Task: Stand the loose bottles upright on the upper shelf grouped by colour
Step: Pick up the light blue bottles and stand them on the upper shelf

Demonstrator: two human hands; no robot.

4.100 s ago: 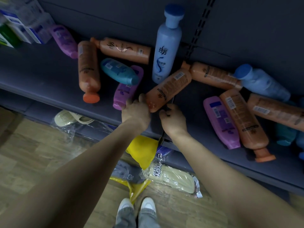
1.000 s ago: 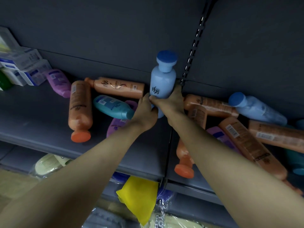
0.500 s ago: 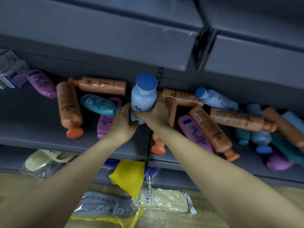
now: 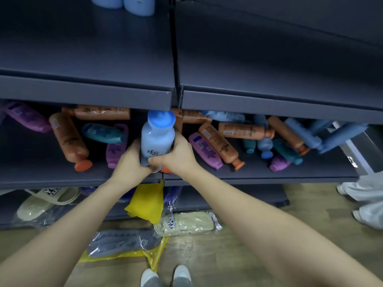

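I hold a light blue bottle (image 4: 156, 139) with a darker blue cap upright in front of the lower shelf (image 4: 51, 175), its cap just below the upper shelf's front lip. My left hand (image 4: 130, 164) grips its lower left side and my right hand (image 4: 178, 156) wraps the lower right side. Two light blue bottles (image 4: 128, 4) stand at the back of the upper shelf (image 4: 87, 48). Orange (image 4: 68, 139), purple (image 4: 116, 148), teal (image 4: 101, 133) and blue (image 4: 226, 116) bottles lie scattered on the lower shelf.
The upper shelf is split by a vertical seam (image 4: 175, 48). Bagged slippers (image 4: 43, 201) and a yellow bag (image 4: 147, 201) lie on the bottom shelf and floor. Another person's legs (image 4: 364, 195) stand at the right. A blue rack piece (image 4: 331, 133) rests on the lower shelf's right end.
Both hands took hold of the standing blue bottle and lifted it off the lower shelf toward me. My view has tilted up, so the upper shelf's top is now visible.
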